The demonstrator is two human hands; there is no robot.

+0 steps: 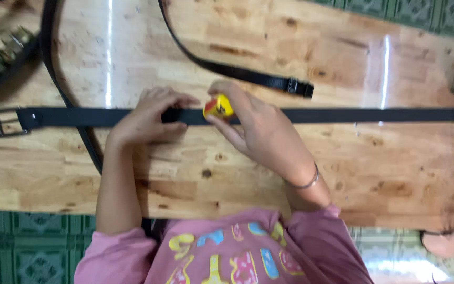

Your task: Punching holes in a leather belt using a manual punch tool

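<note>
A long black belt lies flat across the wooden table, its metal buckle at the left end. My left hand presses down on the belt near its middle, fingers spread over it. Just to its right, my right hand, with a thin bangle on the wrist, grips a small round yellow and red object and holds it against the belt. What kind of object it is I cannot tell.
A second black strap curves from the top edge to a clasp behind my right hand. Another strap runs down the left side under the belt. Metal buckles lie top left. Green patterned floor shows below the table.
</note>
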